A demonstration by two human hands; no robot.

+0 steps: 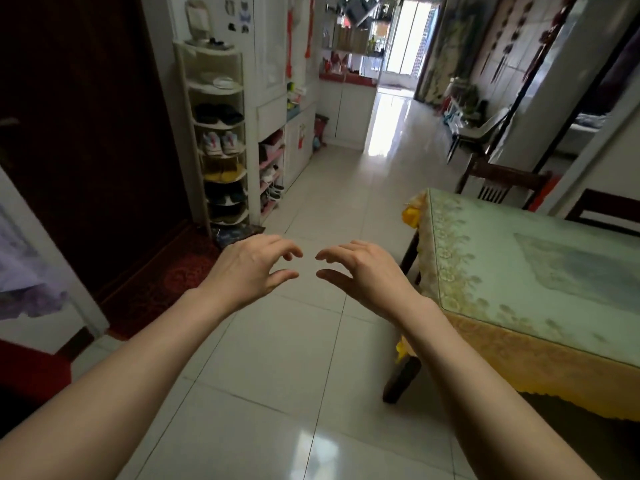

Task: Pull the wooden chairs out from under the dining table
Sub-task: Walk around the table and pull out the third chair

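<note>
The dining table [460, 271] fills the right side, covered by a pale green and yellow cloth under a glass top. A dark wooden chair [502, 180] stands at its far end, its back rising above the tabletop. Another dark chair back [606, 211] shows at the far right edge, close to the table. My left hand [249, 271] and my right hand [363, 271] are held out over the tiled floor, left of the table. Both hold nothing, fingers curled and apart. Neither touches a chair or the table.
A white shoe rack [221, 140] and white cabinets [298, 147] line the left wall. A dark door [86, 133] with a red mat [162, 282] lies at the left. A white plastic chair [481, 129] stands farther down the hallway. Glossy tiles [277, 393] stretch ahead.
</note>
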